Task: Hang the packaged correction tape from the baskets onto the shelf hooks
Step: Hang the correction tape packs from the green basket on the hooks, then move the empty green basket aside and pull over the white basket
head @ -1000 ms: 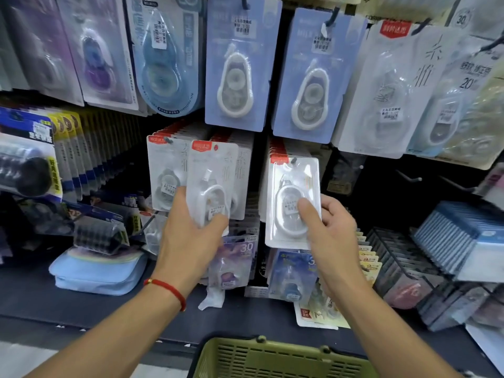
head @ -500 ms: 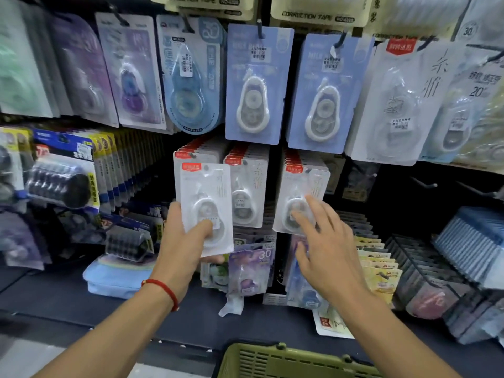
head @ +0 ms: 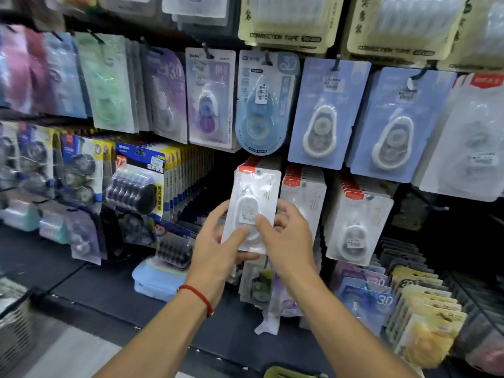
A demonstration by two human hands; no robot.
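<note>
Both hands (head: 218, 249) (head: 289, 241) hold one white correction-tape pack (head: 252, 203).

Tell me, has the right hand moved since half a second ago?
Yes. The right hand has gone left, off the right-hand hanging stack, to pinch the pack held by the left hand.

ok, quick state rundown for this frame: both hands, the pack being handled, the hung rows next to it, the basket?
left hand: grips white pack from the left
right hand: pinches same pack, thumb on blister
white correction tape pack: upright, held at leftmost row; whether hooked, cannot tell
middle row: hanging
right row: hanging
green basket: only rim visible
</note>
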